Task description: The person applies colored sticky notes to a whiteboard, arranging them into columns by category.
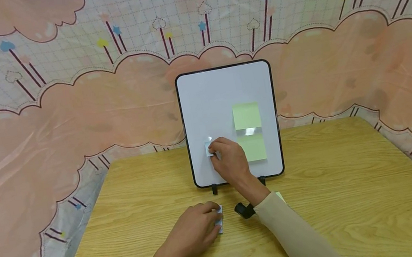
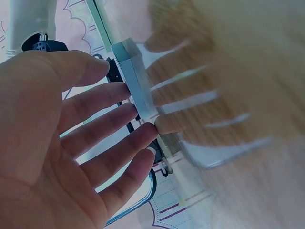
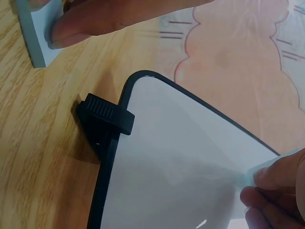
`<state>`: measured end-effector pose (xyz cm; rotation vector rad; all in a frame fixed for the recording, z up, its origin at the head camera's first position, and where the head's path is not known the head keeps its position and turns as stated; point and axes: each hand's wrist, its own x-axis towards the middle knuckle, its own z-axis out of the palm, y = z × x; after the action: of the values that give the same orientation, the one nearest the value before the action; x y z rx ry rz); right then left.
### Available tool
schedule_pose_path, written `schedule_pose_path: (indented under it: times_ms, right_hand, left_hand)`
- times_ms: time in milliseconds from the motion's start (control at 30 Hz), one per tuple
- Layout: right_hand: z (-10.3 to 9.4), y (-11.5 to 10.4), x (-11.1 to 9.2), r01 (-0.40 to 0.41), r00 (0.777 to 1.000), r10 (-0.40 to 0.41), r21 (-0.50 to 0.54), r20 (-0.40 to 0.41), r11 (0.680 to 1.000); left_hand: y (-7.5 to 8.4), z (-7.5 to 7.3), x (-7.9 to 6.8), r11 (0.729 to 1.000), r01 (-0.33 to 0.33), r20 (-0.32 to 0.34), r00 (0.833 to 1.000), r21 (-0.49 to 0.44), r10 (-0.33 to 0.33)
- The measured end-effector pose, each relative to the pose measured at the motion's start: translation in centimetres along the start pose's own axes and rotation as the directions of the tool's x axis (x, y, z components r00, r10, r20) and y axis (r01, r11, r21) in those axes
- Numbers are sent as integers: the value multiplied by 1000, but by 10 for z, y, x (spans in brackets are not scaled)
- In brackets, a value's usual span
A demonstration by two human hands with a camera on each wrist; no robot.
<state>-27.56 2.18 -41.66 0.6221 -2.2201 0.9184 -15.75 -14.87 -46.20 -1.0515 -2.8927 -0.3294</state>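
Observation:
My right hand (image 1: pixel 229 158) is up at the lower left part of a small whiteboard (image 1: pixel 204 92). Between its thumb and fingertips it pinches a small light blue sticky note (image 1: pixel 208 149), which lies close against the board's face. Lower down, my left hand (image 1: pixel 196 228) rests on the table beside a light blue pad of sticky notes (image 1: pixel 220 224). Its fingers are extended, with the fingertips touching the pad; in the left wrist view the pad (image 2: pixel 136 83) stands out as a thick block at the fingertips.
Two light green sticky notes, an upper one (image 1: pixel 246 116) and a lower one (image 1: pixel 255 149), are on the board's right side. Black stand clips (image 3: pixel 105 114) hold the board's lower edge. A green piece (image 1: pixel 280 196) shows partly behind the right sleeve. Patterned cloth (image 1: pixel 113 112) hangs behind the wooden table (image 1: pixel 345 178).

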Motion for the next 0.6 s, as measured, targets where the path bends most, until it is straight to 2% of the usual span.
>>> schedule_pose_path:
  times_ms: [600]
  right_hand:
    - [5, 5, 1, 2, 1000, -2, -18, 1, 1000]
  left_hand:
    - [-1, -3, 2, 1000, 0, -1, 1000, -6, 0]
